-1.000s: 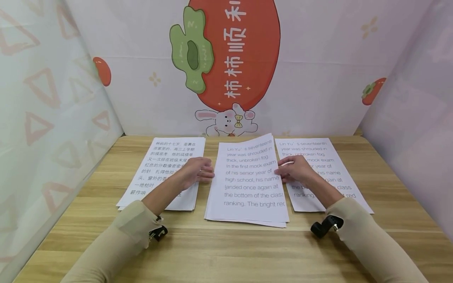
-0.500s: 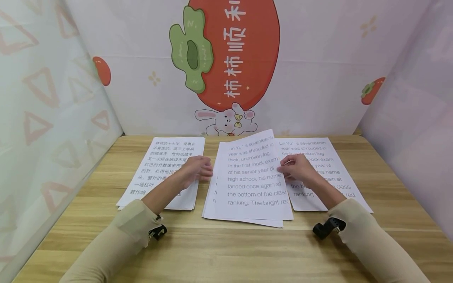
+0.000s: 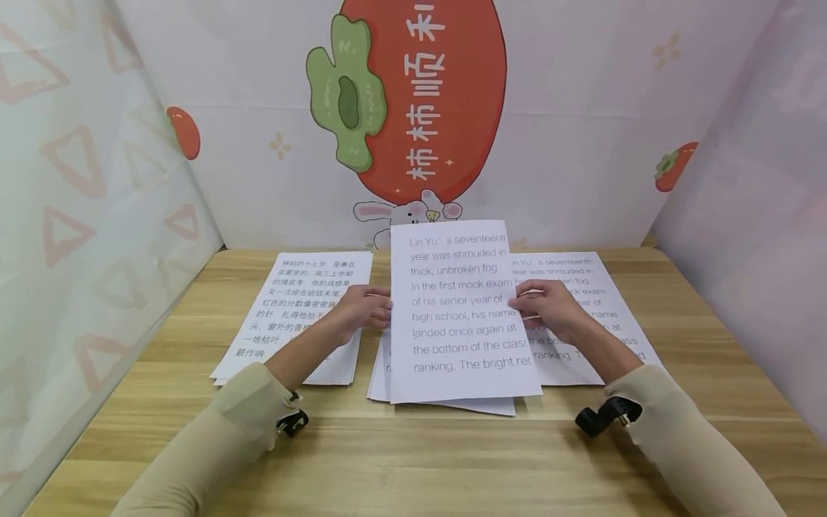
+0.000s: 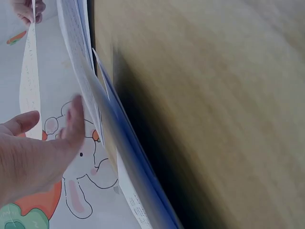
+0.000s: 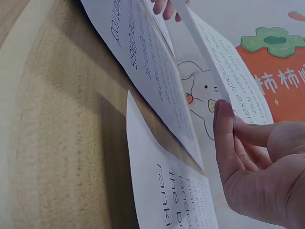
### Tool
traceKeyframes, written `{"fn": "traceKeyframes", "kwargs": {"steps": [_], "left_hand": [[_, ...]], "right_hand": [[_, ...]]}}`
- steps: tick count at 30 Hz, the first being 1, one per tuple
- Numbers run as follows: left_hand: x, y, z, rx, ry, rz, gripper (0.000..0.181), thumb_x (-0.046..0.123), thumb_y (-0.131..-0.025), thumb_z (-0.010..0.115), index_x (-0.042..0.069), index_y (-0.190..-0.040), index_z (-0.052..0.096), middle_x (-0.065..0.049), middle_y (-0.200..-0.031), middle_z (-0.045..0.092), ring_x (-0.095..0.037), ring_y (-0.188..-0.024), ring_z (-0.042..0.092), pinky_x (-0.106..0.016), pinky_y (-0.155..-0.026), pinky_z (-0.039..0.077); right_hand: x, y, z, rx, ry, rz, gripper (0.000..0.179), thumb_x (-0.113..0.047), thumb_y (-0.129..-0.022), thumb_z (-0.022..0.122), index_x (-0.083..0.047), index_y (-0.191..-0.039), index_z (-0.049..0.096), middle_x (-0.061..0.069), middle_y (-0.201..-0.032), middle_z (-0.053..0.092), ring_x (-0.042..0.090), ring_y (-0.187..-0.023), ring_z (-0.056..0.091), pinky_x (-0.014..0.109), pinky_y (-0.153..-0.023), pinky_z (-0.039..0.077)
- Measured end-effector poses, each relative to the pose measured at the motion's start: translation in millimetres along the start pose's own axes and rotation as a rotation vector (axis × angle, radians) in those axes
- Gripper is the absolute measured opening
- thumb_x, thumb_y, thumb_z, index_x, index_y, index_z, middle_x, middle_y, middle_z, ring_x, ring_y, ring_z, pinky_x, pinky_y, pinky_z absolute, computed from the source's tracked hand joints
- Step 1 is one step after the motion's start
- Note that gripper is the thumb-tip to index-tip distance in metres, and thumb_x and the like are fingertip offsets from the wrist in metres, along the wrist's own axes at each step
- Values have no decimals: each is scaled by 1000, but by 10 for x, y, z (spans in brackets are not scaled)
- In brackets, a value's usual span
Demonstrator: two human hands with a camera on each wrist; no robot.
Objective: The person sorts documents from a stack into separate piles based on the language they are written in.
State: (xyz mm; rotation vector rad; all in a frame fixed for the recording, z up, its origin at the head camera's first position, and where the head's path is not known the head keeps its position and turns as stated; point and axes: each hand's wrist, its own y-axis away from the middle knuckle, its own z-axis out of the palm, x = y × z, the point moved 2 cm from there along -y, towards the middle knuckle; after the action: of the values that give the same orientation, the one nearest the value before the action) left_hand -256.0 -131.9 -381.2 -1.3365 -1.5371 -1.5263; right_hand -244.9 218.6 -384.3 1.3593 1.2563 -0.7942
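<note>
Printed backdrop (image 3: 581, 143) fills most of head view; its big red fruit (image 3: 465, 108) is cut off by top of frame, & the rabbit (image 3: 410, 213) below is partly hid. behind paper. Wood table (image 3: 413, 467), near edge out of frame. Beige sleeves (image 3: 213, 438) both cut off at bottom.

Held sheet (image 3: 461, 316): up off the table, approx. centre, above mid stack (image 3: 380, 380). Eng. text faces the cam, line ends clipped at its R edge. Can't tell if 1 page or a few.

L stack (image 3: 278, 301): Chinese text, lower R part hid. under L arm. R stack (image 3: 575, 267): Eng. text, L side covered by held sheet, lower part by R forearm. Mid stack mostly hid., only L & bottom edges showing; its pages lie uneven.

R hand (image 3: 545, 309) pinches R edge of held sheet btwn thumb & fingers, clear in R wrist view. L hand (image 3: 362, 305) grips nothing: thumb well apart from fingers in L wrist view, right by sheet's L edge; can't tell if fingertips touch it. Those fingers are a bit blurred, & R wrist view catches only a few tips at top.

Smallest: black wrist mounts (image 3: 604, 416), partly tucked under cuffs, details n/c.
</note>
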Motion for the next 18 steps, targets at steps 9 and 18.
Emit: {"fn": "traceKeyframes", "kwargs": {"steps": [9, 18], "left_hand": [[4, -14, 90, -50, 41, 43, 46, -11, -94, 65, -10, -138, 52, -9, -89, 72, -16, -66, 66, -27, -60, 63], [60, -64, 212, -35, 33, 48, 44, -11, -93, 65, -7, -136, 55, -13, -93, 73, -16, -68, 67, -25, -60, 63]], "right_hand": [[6, 20, -43, -13, 11, -4, 21, -6, -101, 66, 3, -117, 56, 1, -98, 72, 14, -86, 72, 28, -71, 64], [8, 88, -184, -22, 40, -9, 44, -6, -100, 64, 9, -139, 49, 1, -107, 68, 15, -90, 69, 31, -78, 64]]}}
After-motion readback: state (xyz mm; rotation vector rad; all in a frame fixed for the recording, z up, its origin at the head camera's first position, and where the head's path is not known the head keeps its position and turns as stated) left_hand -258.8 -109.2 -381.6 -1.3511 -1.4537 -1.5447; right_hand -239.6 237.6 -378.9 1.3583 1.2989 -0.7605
